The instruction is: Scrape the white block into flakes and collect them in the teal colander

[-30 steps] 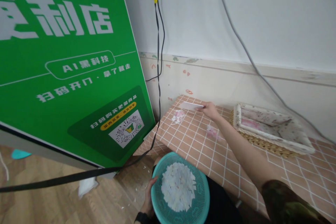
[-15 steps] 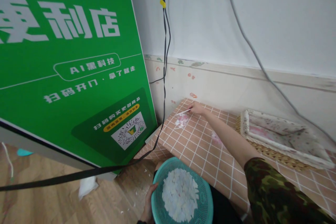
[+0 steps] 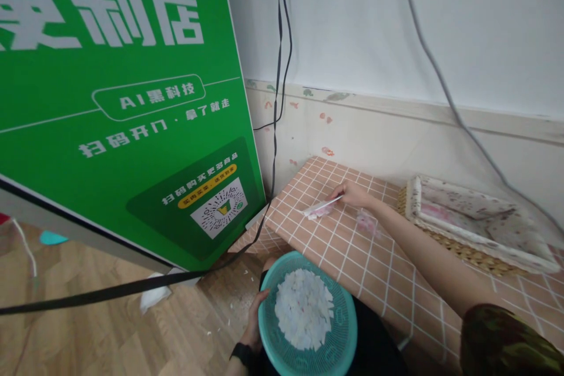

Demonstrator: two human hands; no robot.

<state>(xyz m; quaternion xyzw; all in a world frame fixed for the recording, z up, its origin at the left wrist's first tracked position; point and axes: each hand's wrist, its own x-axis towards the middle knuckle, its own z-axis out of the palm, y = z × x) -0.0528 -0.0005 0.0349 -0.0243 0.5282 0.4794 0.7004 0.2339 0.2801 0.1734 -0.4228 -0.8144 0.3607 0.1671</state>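
My left hand (image 3: 255, 318) grips the left rim of a teal plastic colander (image 3: 346, 329), its thumb over the edge. The colander rests at my lap, with a heap of small white scraps (image 3: 304, 308) inside; their material is unclear. Over the checked table my right hand (image 3: 352, 194) is closed on one end of a thin white strip (image 3: 322, 205), slanted low over the surface. Pale pink and white bits (image 3: 325, 211) lie under and beside this strip. Right of them, near my forearm, is a clear and pink crumpled piece (image 3: 367, 222), perhaps plastic film.
A cloth-lined wicker basket (image 3: 480, 226) stands on the tabletop (image 3: 348, 255) against the wall. A tall green panel (image 3: 176, 123) rises at left. A black cable (image 3: 132, 291) crosses in front of it. Several white scraps and a white bag (image 3: 155, 298) lie on the wooden floor.
My right hand has come right and slightly nearer across the table with the white strip, and the pink and white bits have shifted the same way. My left hand still holds the colander.
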